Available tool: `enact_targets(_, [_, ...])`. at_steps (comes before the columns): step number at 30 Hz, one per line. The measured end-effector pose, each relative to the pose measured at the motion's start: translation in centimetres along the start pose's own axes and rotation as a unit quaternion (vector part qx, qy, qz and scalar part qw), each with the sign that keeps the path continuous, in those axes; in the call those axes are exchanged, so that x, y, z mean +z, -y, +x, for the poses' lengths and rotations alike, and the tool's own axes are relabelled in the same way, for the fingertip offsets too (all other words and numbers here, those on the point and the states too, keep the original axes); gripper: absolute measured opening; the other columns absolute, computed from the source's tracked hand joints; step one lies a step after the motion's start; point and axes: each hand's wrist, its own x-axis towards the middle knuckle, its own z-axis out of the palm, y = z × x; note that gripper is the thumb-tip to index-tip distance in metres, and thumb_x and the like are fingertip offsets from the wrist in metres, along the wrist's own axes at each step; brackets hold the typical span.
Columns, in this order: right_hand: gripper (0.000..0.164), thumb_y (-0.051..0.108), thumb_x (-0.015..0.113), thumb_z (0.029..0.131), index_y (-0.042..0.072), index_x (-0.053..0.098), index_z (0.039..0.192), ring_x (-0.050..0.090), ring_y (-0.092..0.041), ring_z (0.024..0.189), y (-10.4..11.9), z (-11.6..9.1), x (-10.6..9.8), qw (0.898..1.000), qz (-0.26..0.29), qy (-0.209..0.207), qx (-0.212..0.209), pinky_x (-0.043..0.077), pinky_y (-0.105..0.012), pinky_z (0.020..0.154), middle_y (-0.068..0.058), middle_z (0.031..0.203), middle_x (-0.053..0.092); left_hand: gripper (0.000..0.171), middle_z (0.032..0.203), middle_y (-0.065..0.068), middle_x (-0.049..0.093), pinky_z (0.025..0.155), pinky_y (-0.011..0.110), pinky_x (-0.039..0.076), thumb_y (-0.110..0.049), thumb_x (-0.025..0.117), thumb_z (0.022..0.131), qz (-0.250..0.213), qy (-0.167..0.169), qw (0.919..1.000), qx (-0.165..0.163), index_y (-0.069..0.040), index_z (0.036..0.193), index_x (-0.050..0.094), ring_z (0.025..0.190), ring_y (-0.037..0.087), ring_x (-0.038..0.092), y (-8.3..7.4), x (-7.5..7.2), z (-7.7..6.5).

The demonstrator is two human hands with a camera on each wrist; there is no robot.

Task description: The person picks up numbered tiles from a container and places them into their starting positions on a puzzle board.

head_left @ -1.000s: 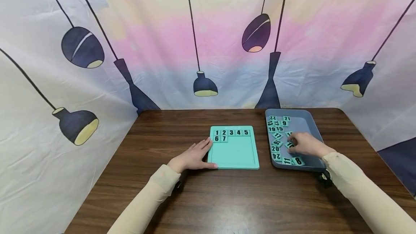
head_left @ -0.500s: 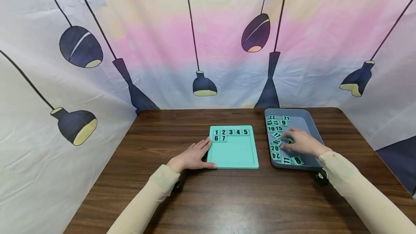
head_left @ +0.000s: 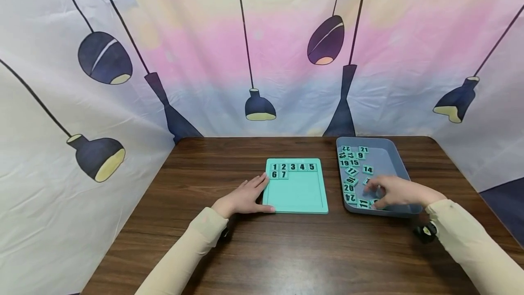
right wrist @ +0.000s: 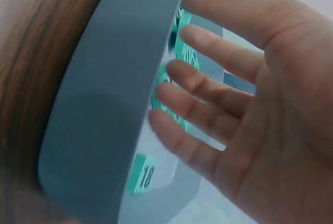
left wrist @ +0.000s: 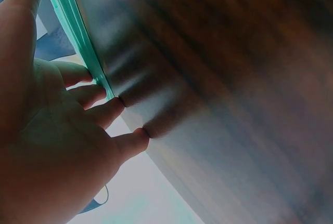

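A mint-green square board (head_left: 299, 195) lies on the table, its top rows bearing number tiles (head_left: 284, 167) 1 to 7. My left hand (head_left: 245, 197) rests at the board's left edge with fingers spread and thumb by the near corner. Over the near part of a grey tray (head_left: 390, 151) is my right hand (head_left: 399, 191), fingers loosely bent and parted, nothing seen between them. Its thumb partly covers a tile (head_left: 373, 204) at the tray's near side. In the right wrist view, a tile marked 18 (right wrist: 143, 174) lies beyond the tray wall.
Several loose tiles (head_left: 350, 171) lie along the tray's left half, among them a tile marked 14 (head_left: 367, 170). The brown wooden table (head_left: 286, 249) reaches back to a curtain (head_left: 204, 58) printed with hanging lamps.
My right hand moves left over the tiles, then back right and nearer to the tray's front; tile 14 comes into sight and tile 8 is now mostly covered. The left hand stays put.
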Motion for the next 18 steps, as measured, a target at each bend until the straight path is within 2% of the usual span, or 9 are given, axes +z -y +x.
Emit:
enact_targets(6, [0.036,0.019,0.084,0.082,0.009,0.070,0.114,0.057,-0.014,0.086,-0.8,-0.9,0.3,0.999,0.017,0.015,0.035,0.050,-0.031,0.069,-0.001,0.103,0.063,0.101,0.169,0.008,0.006,0.120,0.056,0.013,-0.067,0.059,0.093,-0.001,0.000,1.0000,0.002,-0.011,0.163,0.013,0.155,0.027,0.009,0.1,0.0,0.0])
enact_targets(10, [0.033,0.025,0.081,0.087,0.009,0.071,0.114,0.059,-0.014,0.086,-1.4,-0.6,0.8,0.999,0.011,-0.010,0.038,0.050,-0.033,0.069,-0.002,0.106,0.066,0.102,0.169,0.008,0.004,0.121,0.055,0.013,-0.068,0.058,0.092,0.000,0.003,1.0000,0.001,-0.011,0.163,0.012,0.155,0.027,0.008,0.3,0.1,0.0])
enact_targets(14, [0.037,0.030,0.077,0.091,0.006,0.070,0.117,0.060,-0.011,0.085,-1.9,-0.2,1.1,0.998,-0.011,-0.044,0.048,0.051,-0.034,0.069,-0.001,0.104,0.067,0.103,0.169,0.008,0.004,0.121,0.055,0.013,-0.068,0.058,0.092,0.002,0.005,1.0000,0.000,-0.011,0.163,0.011,0.155,0.027,0.007,0.3,0.1,0.1])
enact_targets(18, [0.035,0.023,0.075,0.093,0.000,0.070,0.119,0.062,-0.012,0.084,-2.2,-0.1,1.1,0.995,-0.031,-0.077,0.053,0.052,-0.034,0.069,-0.004,0.104,0.069,0.103,0.169,0.008,0.004,0.121,0.055,0.013,-0.067,0.059,0.092,0.000,0.004,1.0000,0.002,-0.010,0.163,0.012,0.155,0.027,0.008,0.3,0.1,0.1])
